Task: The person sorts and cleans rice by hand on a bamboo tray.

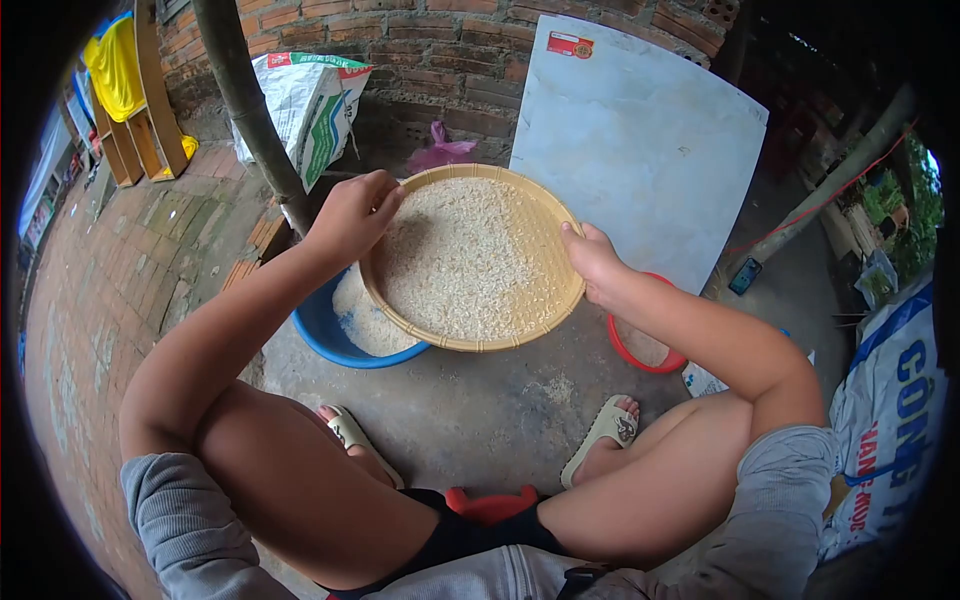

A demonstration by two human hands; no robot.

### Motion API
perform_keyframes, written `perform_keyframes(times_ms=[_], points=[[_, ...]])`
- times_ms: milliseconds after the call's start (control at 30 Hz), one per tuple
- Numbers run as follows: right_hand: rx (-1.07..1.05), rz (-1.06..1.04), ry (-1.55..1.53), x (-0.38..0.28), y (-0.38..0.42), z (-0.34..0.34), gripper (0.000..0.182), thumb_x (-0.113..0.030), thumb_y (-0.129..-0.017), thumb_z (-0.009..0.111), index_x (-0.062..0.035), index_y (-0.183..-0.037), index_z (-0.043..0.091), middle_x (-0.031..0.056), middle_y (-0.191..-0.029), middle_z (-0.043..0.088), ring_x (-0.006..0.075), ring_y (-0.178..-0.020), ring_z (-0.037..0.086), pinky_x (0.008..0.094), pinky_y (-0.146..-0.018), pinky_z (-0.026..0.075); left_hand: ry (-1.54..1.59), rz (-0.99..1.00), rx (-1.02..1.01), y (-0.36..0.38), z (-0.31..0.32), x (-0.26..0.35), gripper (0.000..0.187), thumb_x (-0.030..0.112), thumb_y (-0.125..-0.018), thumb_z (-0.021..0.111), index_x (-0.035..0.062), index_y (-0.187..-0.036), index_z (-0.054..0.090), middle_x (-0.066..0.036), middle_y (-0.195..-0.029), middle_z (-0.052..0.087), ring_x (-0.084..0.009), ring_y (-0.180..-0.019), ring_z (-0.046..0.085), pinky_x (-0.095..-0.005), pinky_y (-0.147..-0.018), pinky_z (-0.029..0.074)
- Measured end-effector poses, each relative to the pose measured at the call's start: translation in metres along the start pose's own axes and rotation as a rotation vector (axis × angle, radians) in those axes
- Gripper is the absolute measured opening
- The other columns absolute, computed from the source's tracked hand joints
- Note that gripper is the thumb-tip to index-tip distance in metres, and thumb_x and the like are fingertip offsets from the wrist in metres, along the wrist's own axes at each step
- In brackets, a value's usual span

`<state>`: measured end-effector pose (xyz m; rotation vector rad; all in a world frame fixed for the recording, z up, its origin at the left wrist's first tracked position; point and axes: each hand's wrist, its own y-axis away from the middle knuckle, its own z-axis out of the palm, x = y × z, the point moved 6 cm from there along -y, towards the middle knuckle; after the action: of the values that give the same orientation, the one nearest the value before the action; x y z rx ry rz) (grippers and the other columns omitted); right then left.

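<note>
A round woven tray (478, 345) holds a wide layer of pale grains (460, 260), with bare weave showing toward its right side. My left hand (352, 215) grips the tray's upper left rim, fingers curled. On the right rim, my right hand (592, 262) is closed with the thumb on top. The tray is held above the floor and partly covers a blue basin (340, 350) at the lower left, where more pale grain (370, 325) shows. A red-rimmed basin (668, 366) with some grain stands at the right, below my right forearm.
Behind are a white printed sack (300, 110), a pink plastic bag (440, 150), a bamboo pole (245, 100) and a large pale board (640, 140) against the brick wall. A phone (745, 275) lies at the right, and a large printed sack (890, 400) stands at the right edge.
</note>
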<state>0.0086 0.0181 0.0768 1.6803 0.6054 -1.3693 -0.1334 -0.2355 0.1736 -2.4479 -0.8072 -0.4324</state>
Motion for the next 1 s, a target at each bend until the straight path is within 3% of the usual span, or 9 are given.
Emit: perform_keyframes(times_ms=[133,200,300,433,733,833,900,933,1000], points=[[0.045,0.024,-0.020,0.004,0.016,-0.016,0.031,-0.026,-0.098,0.041,0.0002,-0.114,0.047,0.0124,-0.103,0.058,0.0188,-0.094,0.058,0.0341,-0.079,0.048,0.037,0.060,-0.204,-0.001,0.041,0.046,0.042,0.030,-0.092,0.050,0.0001,-0.121,0.050,-0.023,-0.115,0.056,-0.0331,-0.103,0.057,-0.0394,-0.089,0.043],[0.065,0.035,-0.033,0.006,0.026,-0.021,0.030,-0.026,-0.098,0.041,-0.0004,-0.112,0.047,0.0119,-0.102,0.058,0.0185,-0.093,0.058,0.0341,-0.078,0.048,-0.017,0.209,-0.244,-0.001,0.066,0.063,0.063,0.044,-0.092,0.045,0.0001,-0.136,0.033,-0.024,-0.137,0.037,-0.0364,-0.123,0.042,-0.0409,-0.103,0.033],[0.085,0.025,-0.037,0.016,0.031,-0.032,0.028,-0.026,-0.098,0.041,-0.0015,-0.110,0.048,0.0110,-0.101,0.058,0.0181,-0.091,0.058,0.0342,-0.078,0.049,0.002,0.090,-0.467,-0.003,0.100,0.078,0.069,0.048,-0.094,0.036,0.0024,-0.142,0.018,-0.019,-0.147,0.019,-0.0325,-0.135,0.022,-0.0370,-0.111,0.018],[0.164,0.020,-0.055,0.030,0.031,-0.055,0.026,-0.024,-0.097,0.040,-0.0002,-0.104,0.048,0.0137,-0.100,0.057,0.0209,-0.090,0.058,0.0350,-0.076,0.048,0.035,0.239,-0.536,-0.008,0.136,0.106,0.070,0.051,-0.093,0.034,0.0006,-0.141,0.023,-0.019,-0.148,0.017,-0.0328,-0.135,0.022,-0.0368,-0.111,0.018],[0.394,0.079,-0.036,0.065,0.005,-0.106,0.029,-0.025,-0.097,0.041,0.0002,-0.109,0.047,0.0147,-0.104,0.057,0.0224,-0.095,0.056,0.0359,-0.080,0.046,0.170,0.645,-0.685,0.004,0.171,0.145,0.049,0.030,-0.094,0.043,0.0026,-0.135,0.037,-0.012,-0.143,0.032,-0.0304,-0.117,0.048,-0.0375,-0.099,0.038],[0.383,0.070,-0.083,0.067,0.002,-0.112,0.029,-0.025,-0.097,0.041,0.0004,-0.109,0.047,0.0145,-0.104,0.057,0.0221,-0.096,0.056,0.0352,-0.081,0.045,0.136,0.535,-0.666,-0.004,0.177,0.122,0.054,0.033,-0.094,0.041,0.0044,-0.138,0.031,-0.014,-0.144,0.030,-0.0312,-0.126,0.039,-0.0388,-0.105,0.031],[0.374,0.063,-0.079,0.064,0.004,-0.113,0.029,-0.025,-0.097,0.041,0.0004,-0.108,0.047,0.0143,-0.104,0.057,0.0218,-0.096,0.056,0.0351,-0.081,0.045,-0.113,0.627,-0.352,-0.016,0.171,0.110,0.059,0.038,-0.094,0.042,0.0114,-0.143,0.022,-0.014,-0.147,0.024,-0.0335,-0.134,0.024,-0.0403,-0.111,0.020],[0.364,0.054,-0.075,0.063,0.006,-0.112,0.028,-0.025,-0.097,0.041,0.0004,-0.108,0.047,0.0141,-0.104,0.057,0.0215,-0.095,0.056,0.0350,-0.080,0.046,-0.154,0.511,-0.418,-0.024,0.176,0.096,0.063,0.045,-0.095,0.032,0.0082,-0.144,0.017,-0.016,-0.148,0.019,-0.0338,-0.138,0.010,-0.0430,-0.113,0.010],[0.345,0.072,-0.066,0.057,0.015,-0.107,0.030,-0.025,-0.098,0.039,0.0000,-0.112,0.046,0.0136,-0.108,0.056,0.0215,-0.098,0.056,0.0359,-0.083,0.046,-0.147,0.276,-0.364,-0.036,0.178,0.073,0.068,0.051,-0.094,0.030,0.0061,-0.143,0.018,-0.018,-0.148,0.018,-0.0351,-0.138,0.011,-0.0411,-0.113,0.010]])
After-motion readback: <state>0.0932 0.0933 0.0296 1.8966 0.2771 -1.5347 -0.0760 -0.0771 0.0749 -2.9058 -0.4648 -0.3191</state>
